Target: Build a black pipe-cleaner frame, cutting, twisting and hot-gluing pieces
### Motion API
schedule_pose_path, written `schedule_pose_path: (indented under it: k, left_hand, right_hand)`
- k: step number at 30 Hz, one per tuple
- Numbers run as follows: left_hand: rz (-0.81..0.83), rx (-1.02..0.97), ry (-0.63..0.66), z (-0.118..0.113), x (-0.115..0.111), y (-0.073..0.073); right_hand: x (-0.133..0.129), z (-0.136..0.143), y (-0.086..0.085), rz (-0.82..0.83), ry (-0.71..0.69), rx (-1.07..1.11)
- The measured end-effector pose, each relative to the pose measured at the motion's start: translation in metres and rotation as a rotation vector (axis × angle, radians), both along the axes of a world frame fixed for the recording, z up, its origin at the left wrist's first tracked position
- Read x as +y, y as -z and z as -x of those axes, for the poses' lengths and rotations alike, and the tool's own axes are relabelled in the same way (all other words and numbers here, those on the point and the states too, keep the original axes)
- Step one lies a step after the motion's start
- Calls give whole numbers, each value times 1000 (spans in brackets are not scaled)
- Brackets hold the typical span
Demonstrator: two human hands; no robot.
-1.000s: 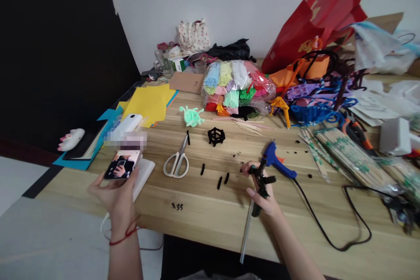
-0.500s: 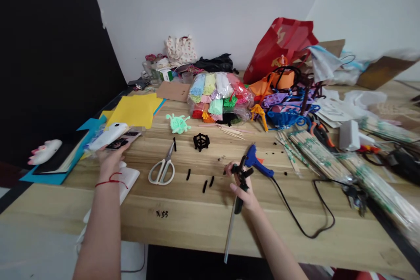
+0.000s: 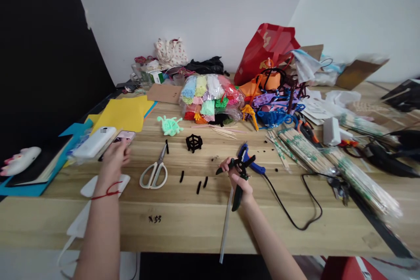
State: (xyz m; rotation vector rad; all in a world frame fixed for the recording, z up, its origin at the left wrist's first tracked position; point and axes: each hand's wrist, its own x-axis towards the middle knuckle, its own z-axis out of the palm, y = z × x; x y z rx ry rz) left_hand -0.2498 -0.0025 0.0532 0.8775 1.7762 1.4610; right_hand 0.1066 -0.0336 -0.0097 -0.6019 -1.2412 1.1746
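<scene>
My left hand (image 3: pixel 114 155) lies over the near end of a phone (image 3: pixel 127 135) with a lit screen, its fingers curled at the edge. A white power bank (image 3: pixel 95 142) is just left of it. In my right hand (image 3: pixel 241 183) are dark green-handled hand shears (image 3: pixel 239 167), their handles spread. A clear stick (image 3: pixel 225 227) runs from below that hand past the table edge; whether it is held I cannot tell. Beyond the shears is a blue glue gun (image 3: pixel 249 159). White-handled scissors (image 3: pixel 154 173), short black pieces (image 3: pixel 198 187) and a black web-like frame (image 3: pixel 194 142) lie between my hands.
A light green fuzzy piece (image 3: pixel 170 126) and a bag of coloured pipe cleaners (image 3: pixel 210 100) lie farther back. Bundled sticks (image 3: pixel 303 151) and the glue gun's black cord (image 3: pixel 302 227) are on the right. Yellow sheets (image 3: pixel 121 113) lie left. A red bag (image 3: pixel 265 50) stands behind.
The view has shifted slightly. My left hand has moved a little right with the phone, which now looks flatter and clear of the power bank. My right hand still holds the shears.
</scene>
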Motion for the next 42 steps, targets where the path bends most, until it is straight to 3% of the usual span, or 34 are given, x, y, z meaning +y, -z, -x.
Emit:
schedule_pose_path:
  k: [2, 4, 6, 10, 15, 19, 28, 34, 42]
  left_hand:
    - [6, -397, 259, -43, 5, -16]
    - [-10, -650, 497, -85, 8, -27]
    - [-19, -722, 676, -118, 9, -31]
    - [-22, -670, 797, -151, 9, -13]
    - [-27, -586, 804, -164, 9, 18]
    - [-27, -516, 855, -172, 8, 29]
    - [-140, -184, 797, -185, 0, 31]
    - [-146, -186, 743, -190, -4, 37]
    - [-204, -170, 695, -192, -8, 27]
  right_hand:
    - [0, 0, -3, 5, 3, -37]
    - [0, -2, -10, 5, 31, -123]
    - [1, -5, -20, -21, 95, -256]
    - [6, -11, -44, -124, 206, -561]
    - [17, -9, -48, -290, 359, -759]
    - [17, -6, -40, -349, 415, -881]
    - [11, -7, -34, -446, 569, -1111]
    - [13, -9, -27, -404, 623, -1166]
    - [12, -8, -25, -406, 640, -1207]
